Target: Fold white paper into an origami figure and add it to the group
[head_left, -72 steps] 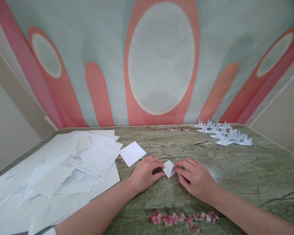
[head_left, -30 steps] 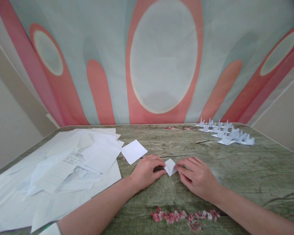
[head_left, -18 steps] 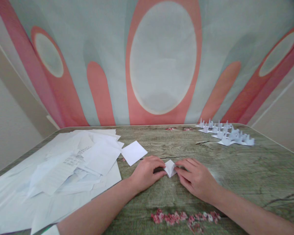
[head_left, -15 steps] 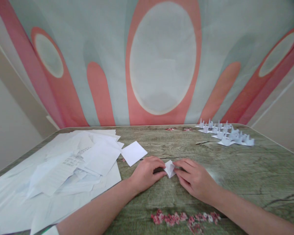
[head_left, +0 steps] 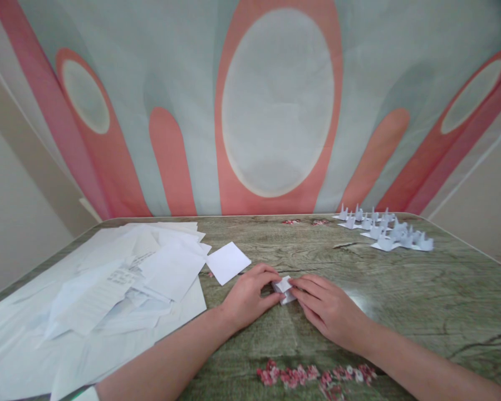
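On the table [head_left: 313, 340], the left hand [head_left: 249, 295] pinches the left edge of the folded paper [head_left: 283, 284], which has just gone from diamond to boxier, suggesting a fresh fold, and the right hand [head_left: 333, 306] clamps its right side.

A wood-grained table [head_left: 426, 295] bears loose papers [head_left: 104, 289], one paper square [head_left: 229, 263], folded figures [head_left: 376, 229].

Past the bare left hand [head_left: 250, 292] and right hand [head_left: 334, 309], the grey-green wood-grain tabletop [head_left: 292, 245] leaves a passage between the flat white paper square [head_left: 229, 263] and small folded white paper figures [head_left: 396, 229] (their points stand up); leftward, a heap of loose white sheets [head_left: 129, 284] blocks the surface.
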A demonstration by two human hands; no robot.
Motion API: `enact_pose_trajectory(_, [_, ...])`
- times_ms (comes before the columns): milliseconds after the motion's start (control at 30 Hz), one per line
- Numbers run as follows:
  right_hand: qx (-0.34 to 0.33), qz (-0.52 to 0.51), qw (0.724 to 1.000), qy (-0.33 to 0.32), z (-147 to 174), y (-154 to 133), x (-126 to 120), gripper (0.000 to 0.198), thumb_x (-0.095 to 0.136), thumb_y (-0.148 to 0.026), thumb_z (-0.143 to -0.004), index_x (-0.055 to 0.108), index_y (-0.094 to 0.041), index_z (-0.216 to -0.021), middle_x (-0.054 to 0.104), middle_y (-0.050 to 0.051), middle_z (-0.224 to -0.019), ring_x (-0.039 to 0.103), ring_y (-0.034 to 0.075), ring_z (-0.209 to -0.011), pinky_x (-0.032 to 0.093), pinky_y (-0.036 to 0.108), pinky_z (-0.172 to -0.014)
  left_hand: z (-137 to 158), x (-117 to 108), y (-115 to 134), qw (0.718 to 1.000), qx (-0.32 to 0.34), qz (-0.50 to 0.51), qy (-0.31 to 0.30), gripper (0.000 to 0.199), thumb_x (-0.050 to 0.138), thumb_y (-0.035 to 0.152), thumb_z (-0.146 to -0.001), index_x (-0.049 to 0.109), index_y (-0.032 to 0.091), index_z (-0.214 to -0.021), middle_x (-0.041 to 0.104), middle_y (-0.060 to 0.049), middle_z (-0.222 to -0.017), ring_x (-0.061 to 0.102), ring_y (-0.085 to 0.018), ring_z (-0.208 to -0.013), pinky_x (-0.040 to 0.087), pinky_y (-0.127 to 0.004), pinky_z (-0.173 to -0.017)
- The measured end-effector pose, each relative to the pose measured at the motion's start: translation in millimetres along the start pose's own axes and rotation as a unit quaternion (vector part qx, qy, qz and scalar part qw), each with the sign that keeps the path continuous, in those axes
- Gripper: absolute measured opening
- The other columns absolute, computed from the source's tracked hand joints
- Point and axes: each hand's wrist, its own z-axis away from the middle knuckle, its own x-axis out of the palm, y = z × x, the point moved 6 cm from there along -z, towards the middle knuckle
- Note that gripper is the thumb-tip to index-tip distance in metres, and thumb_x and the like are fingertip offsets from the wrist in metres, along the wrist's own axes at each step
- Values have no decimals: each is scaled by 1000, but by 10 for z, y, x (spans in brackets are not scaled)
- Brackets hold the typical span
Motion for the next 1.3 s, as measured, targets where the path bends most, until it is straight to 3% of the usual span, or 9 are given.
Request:
enact_pose_trajectory(300, [14, 4, 1000, 3, 9, 1, 12, 33, 42, -12, -86, 54, -10, -117, 58, 13, -114, 52, 23, -103, 48, 40, -89, -9, -13, -78, 996, -29, -71, 34, 23, 69, 24, -70, 61, 19, -91, 56, -4, -94, 53, -19, -88, 42, -31, -80])
enact_pose_trajectory(500, [16, 6, 1000, -15, 3, 2, 36, 36, 42, -11, -85, 51, -10, -119, 56, 13, -114, 51, 24, -102, 48, 41, -88, -9, -25, -146, 992, -60, -104, 49, 10, 66, 22, -71, 60, 19, -79, 55, -3, -86, 52, -19, -85, 41, -32, -78])
enact_pose_trajectory(667, [16, -8, 1000, -10, 2, -16, 17, 32, 42, -10, -85, 53, -11, -115, 57, 12, -112, 52, 23, -100, 47, 40, -87, -7, -32, -163, 994, -60, -82, 48, 3, 61, 17, -73, 61, 19, -75, 56, -2, -87, 53, -17, -84, 41, -30, -78])
enact_pose_trajectory(800, [23, -46, 998, 22, -14, -36, -51, 20, 45, -15, -86, 58, -17, -100, 59, 9, -106, 54, 21, -96, 47, 39, -83, -11, -47, -165, 995, -58, -64, 54, 5, 58, 15, -74, 61, 19, -74, 57, -2, -84, 54, -17, -82, 41, -28, -76])
enact_pose_trajectory(967, [102, -120, 986, 54, -89, 39, -117, 7, 49, -18, -84, 55, -18, -88, 60, 5, -91, 56, 18, -85, 46, 34, -77, -15, -56, -158, 996, -57, -53, 50, 6, 56, 15, -74, 61, 19, -73, 58, -2, -79, 54, -17, -79, 42, -28, -73])
enact_pose_trajectory(1067, [152, -133, 979, 33, -167, 96, -86, 9, 52, -20, -82, 54, -19, -90, 59, 4, -87, 56, 16, -75, 47, 31, -70, -18, -72, -140, 996, -53, -50, 54, 7, 56, 15, -74, 61, 19, -72, 59, -2, -78, 55, -17, -78, 42, -28, -73])
enact_pose_trajectory(1300, [156, -130, 979, 32, -328, 159, 19, 12, 48, -19, -84, 60, -20, -83, 59, 3, -80, 57, 16, -72, 46, 27, -67, -18, -89, -112, 995, -53, -58, 63, 7, 57, 15, -76, 60, 18, -71, 59, -1, -75, 55, -16, -74, 42, -26, -70])
